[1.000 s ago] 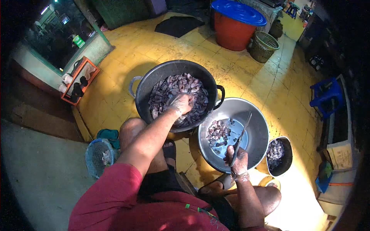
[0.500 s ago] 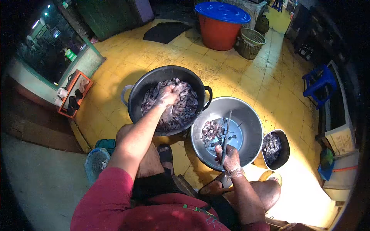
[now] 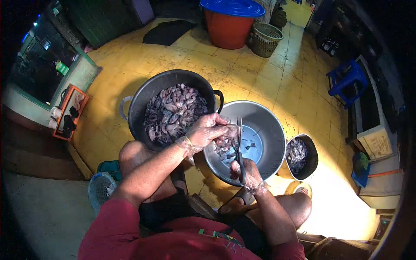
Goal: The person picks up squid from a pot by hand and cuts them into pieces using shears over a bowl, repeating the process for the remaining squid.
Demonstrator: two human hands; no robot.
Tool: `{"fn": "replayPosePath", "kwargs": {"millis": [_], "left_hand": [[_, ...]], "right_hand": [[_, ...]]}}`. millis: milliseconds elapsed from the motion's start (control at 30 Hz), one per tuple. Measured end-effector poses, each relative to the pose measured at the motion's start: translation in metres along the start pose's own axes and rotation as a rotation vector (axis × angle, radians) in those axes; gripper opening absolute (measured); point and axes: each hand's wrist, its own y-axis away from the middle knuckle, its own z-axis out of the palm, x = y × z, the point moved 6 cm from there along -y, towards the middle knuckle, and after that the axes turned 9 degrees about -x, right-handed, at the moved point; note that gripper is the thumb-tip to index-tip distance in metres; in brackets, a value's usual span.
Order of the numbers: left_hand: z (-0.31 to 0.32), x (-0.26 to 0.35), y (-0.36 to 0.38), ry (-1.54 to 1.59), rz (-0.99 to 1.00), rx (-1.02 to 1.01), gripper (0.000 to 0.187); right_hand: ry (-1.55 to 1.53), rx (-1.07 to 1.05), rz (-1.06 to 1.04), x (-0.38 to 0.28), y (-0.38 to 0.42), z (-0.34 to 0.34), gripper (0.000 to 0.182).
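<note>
My right hand [image 3: 250,177], in a clear plastic glove, grips a pair of scissors [image 3: 240,151] with its blades pointing away from me. My left hand [image 3: 207,132], gloved too, pinches a small pale piece that looks like squid [image 3: 233,131], right against the blades. Both hands are over the near left part of a grey basin [image 3: 273,125], where cut pinkish and dark pieces [image 3: 223,149] lie on the bottom. To the left stands a black tub [image 3: 139,97] with handles, heaped with whole greyish-purple squid-like pieces [image 3: 175,108].
A smaller container [image 3: 313,162] of similar pieces stands right of the basin. Beside my left knee is a light-blue basket [image 3: 97,188]. Farther back are a red bin [image 3: 227,30] with a blue lid, a woven basket [image 3: 264,41] and a blue stool [image 3: 349,82].
My left hand has come out of the black tub to the basin, bringing a piece to the scissors. The scissors stay over the basin in my right hand. The view has shifted slightly.
</note>
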Motion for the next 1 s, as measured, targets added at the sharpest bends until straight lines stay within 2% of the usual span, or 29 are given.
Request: {"fn": "replayPosePath", "kwargs": {"millis": [133,267,333,400,533,600,667,767,833,1000], "left_hand": [[-0.008,-0.008,-0.008,0.213,0.059,-0.034,0.01],[-0.004,-0.01,-0.006,0.256,0.05,-0.045,0.01],[-0.002,-0.015,-0.005,0.157,-0.008,-0.053,0.01],[-0.001,-0.015,-0.006,0.207,-0.015,-0.078,0.012],[-0.013,-0.008,-0.012,0.132,0.05,-0.026,0.011],[-0.018,-0.002,-0.012,-0.039,0.075,-0.029,0.011],[-0.021,0.001,-0.012,-0.107,0.059,-0.058,0.011],[-0.014,-0.005,-0.011,-0.278,0.021,-0.238,0.013],[-0.008,-0.003,-0.009,-0.226,0.0,-0.222,0.013],[-0.007,-0.008,-0.009,-0.181,-0.017,-0.223,0.012]], "right_hand": [[0.015,-0.014,-0.03,-0.003,-0.001,0.0,0.061],[0.049,-0.046,-0.136,0.009,-0.008,0.002,0.063],[-0.009,-0.042,-0.128,-0.001,-0.001,0.004,0.059],[-0.12,0.014,-0.033,0.003,0.001,0.002,0.053],[-0.116,0.044,0.07,0.003,0.004,0.002,0.05],[0.043,0.065,0.123,-0.001,0.005,-0.002,0.049],[0.022,0.058,0.108,0.01,0.0,-0.004,0.049],[0.0,0.067,0.065,0.003,0.002,0.001,0.049],[0.001,0.084,0.036,-0.002,0.004,0.002,0.049],[0.062,0.119,0.149,-0.012,0.01,0.0,0.047]]}}
